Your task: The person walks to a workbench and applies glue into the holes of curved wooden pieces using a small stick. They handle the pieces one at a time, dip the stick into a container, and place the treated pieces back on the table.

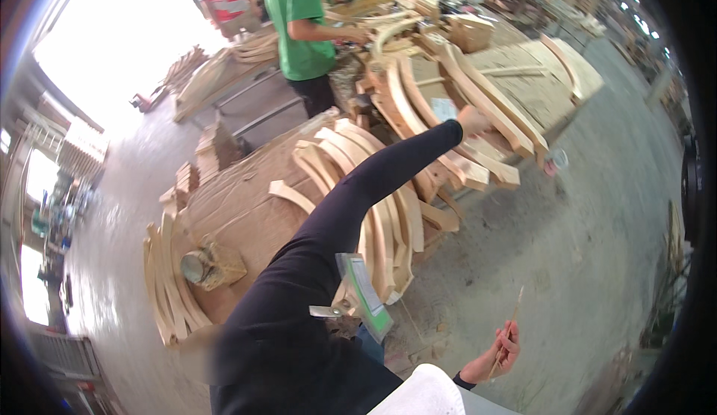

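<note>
My left arm, in a black sleeve, stretches over the near bench. At its end my left hand (472, 121) is at the curved wooden pieces on the far bench, beside a white paper sheet (444, 111); its fingers are too small and indistinct to read. One long curved wooden piece (493, 105) lies just right of that hand. Low on the right, my right hand (504, 351) is closed around a thin brush-like stick (515, 314), its pale tip pointing up, over the grey floor. Several curved wooden slats (381, 213) lie side by side under my left arm.
The near bench, covered with cardboard (231, 198), carries a can (196, 265) and more curved slats (168, 280) at its left end. A person in a green shirt (302, 26) works beyond the benches; another person (228, 4) stands farther back. A badge (366, 295) hangs at my chest.
</note>
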Available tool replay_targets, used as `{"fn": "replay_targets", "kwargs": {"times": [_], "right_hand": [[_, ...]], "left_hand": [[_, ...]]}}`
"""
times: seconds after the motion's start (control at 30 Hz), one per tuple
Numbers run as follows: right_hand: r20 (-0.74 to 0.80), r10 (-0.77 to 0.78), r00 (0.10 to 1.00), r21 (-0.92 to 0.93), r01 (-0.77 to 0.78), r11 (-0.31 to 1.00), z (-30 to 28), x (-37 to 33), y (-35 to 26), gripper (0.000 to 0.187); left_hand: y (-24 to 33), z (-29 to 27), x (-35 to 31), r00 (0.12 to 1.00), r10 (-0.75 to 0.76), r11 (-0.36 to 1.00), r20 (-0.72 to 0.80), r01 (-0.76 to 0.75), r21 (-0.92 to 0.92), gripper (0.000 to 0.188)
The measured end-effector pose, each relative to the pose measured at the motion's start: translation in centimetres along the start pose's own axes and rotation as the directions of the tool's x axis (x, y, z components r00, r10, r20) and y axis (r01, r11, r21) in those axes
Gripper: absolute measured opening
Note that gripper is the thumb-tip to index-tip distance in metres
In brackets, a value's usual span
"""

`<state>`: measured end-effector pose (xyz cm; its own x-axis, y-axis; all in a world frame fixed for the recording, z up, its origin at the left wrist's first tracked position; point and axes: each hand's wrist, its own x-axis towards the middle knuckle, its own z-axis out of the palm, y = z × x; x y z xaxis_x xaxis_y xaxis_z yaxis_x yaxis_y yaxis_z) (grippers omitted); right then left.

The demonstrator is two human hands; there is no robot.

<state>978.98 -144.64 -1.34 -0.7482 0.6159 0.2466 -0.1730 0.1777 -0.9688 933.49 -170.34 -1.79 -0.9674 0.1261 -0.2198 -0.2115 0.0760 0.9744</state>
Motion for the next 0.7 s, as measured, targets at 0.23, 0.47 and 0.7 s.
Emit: {"fn": "replay_targets", "kwargs": {"times": [0.23, 0.47, 0.7], "right_hand": [[0.190, -0.063, 0.980, 0.177, 0.029, 0.984, 6.9, 1.1, -1.2, 0.008], [0.453, -0.201, 0.869, 0.360, 0.029, 0.933, 16.4, -0.9, -4.8, 0.008], [0.558, -0.380, 0.738, 0.408, 0.155, 0.900, 25.3, -5.9, -3.9, 0.010]], "left_hand": [[5.3, -8.7, -25.4, 0.973, 0.148, 0.974, 0.177, -0.174, 0.142, 0.024], [-0.9, -16.1, -48.9, 0.990, 0.088, 0.925, -0.114, -0.039, 0.378, 0.019], [-13.8, -13.9, -67.0, 0.748, -0.105, 0.973, -0.656, 0.212, 0.086, 0.012]]}}
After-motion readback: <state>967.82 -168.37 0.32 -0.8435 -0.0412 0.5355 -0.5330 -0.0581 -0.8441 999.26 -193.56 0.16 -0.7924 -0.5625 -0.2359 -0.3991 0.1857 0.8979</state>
